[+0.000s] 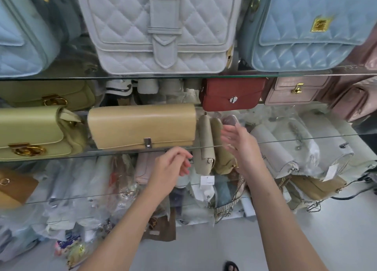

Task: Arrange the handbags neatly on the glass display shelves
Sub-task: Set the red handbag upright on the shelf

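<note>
A tan handbag (142, 125) with a silver clasp stands on a glass shelf (295, 138). To its right a beige bag (204, 144) and an olive bag (221, 154) stand edge-on. My left hand (171, 166) hovers just below the shelf's front edge, fingers loosely curled, holding nothing. My right hand (240, 144) is held flat with straight fingers beside the olive bag, over the shelf's edge. A light green bag (32, 132) with a gold clasp stands at the left. On the shelf above are a white quilted bag (159, 27) and a blue quilted bag (306, 29).
A red bag (232, 94) and a pink bag (293, 91) stand on a middle shelf at the right. Bags wrapped in plastic (285, 148) lie under the glass. Several packed bags and chains (228, 201) are heaped on the floor below.
</note>
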